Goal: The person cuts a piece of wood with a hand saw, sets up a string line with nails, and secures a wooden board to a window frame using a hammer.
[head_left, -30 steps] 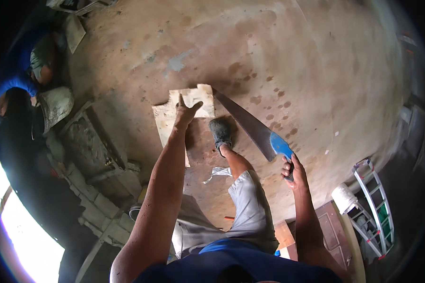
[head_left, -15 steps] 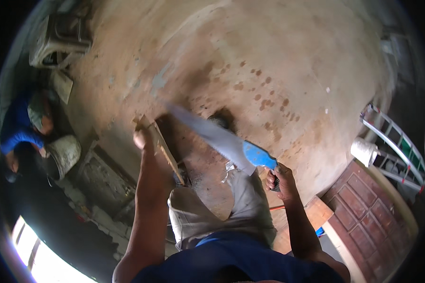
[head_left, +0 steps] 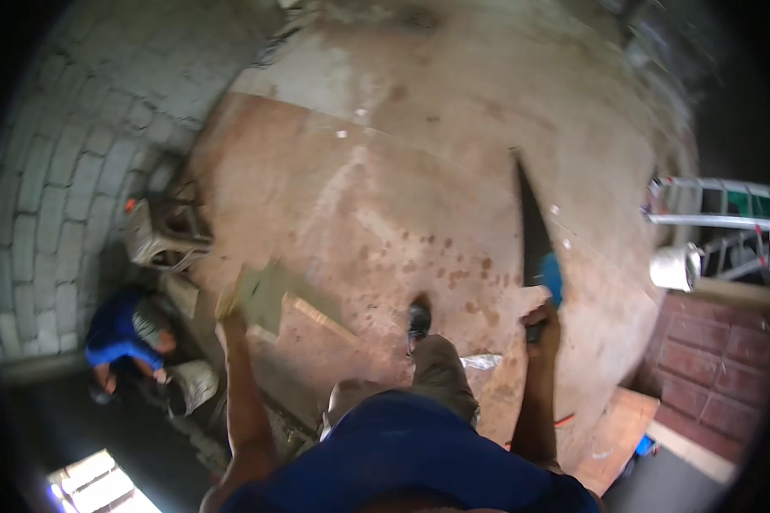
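Far left: grey block wall (head_left: 56, 197), curving with the lens. Lower left, below floor level: a crouching person in a blue top (head_left: 115, 335), with a pale sack or bucket (head_left: 192, 382) just beside them; a bright opening (head_left: 94, 489) at the bottom edge. Left of centre: a worn pale chair-like object (head_left: 158, 235) at the wall's foot. Left hand (head_left: 229, 313): raised, closed on the lower edge of a flat greenish plywood piece (head_left: 265, 295), which is held tilted above the floor; a light wooden strip (head_left: 316, 315) shows just right of it. Centre: stained reddish-brown concrete floor (head_left: 385, 188) with dark spots; the person's own dark shoe (head_left: 418, 320) and grey trouser leg planted on it, a white scrap (head_left: 485, 362) near the knee. Right of centre: right hand (head_left: 541, 327), fist closed round the blue handle of a handsaw (head_left: 532, 227), its dark blade pointing up and away, clear of the plywood. Far right: white bucket (head_left: 674, 268), a metal ladder (head_left: 714, 201) lying beside it, reddish panelled door (head_left: 714, 368) flat on the ground, and a plank (head_left: 612, 436) near the lower edge.
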A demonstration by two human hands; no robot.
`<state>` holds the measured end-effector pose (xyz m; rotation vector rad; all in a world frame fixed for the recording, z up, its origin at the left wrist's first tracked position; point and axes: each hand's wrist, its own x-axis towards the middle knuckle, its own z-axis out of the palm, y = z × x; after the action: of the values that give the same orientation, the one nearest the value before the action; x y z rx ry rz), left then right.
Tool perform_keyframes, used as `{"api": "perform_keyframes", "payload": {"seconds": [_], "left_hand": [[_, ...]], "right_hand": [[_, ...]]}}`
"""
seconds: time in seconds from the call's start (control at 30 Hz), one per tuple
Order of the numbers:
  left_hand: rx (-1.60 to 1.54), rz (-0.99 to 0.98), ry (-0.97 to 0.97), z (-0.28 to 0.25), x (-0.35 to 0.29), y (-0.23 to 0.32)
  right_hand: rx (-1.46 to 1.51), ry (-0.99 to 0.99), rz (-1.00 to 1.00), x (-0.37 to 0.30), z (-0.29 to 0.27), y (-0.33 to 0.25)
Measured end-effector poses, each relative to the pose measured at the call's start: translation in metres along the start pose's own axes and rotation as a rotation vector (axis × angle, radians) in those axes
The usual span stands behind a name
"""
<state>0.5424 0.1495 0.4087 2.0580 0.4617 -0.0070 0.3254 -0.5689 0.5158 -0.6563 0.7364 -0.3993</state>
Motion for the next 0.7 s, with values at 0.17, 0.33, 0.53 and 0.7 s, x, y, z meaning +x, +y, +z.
{"api": "perform_keyframes", "payload": {"seconds": [0.17,0.33,0.53,0.7], "left_hand": [[-0.585,-0.256,-0.193,0.129,0.099,0.237],[-0.758,-0.167,-0.295,0.299,0.142,0.381],[-0.901,-0.047,-0.469,0.432,0.249,0.459],[-0.851,-0.077,-0.344,0.518,0.363,0.483]], "right_hand": [[0.041,-0.156,-0.889,0.015,0.140,-0.237],[0.141,0.239,-1.638,-0.036,0.258,-0.388],[0.078,0.170,-1.463,0.078,0.227,-0.386],[-0.616,0.778,-0.988,0.181,0.165,-0.299]]}}
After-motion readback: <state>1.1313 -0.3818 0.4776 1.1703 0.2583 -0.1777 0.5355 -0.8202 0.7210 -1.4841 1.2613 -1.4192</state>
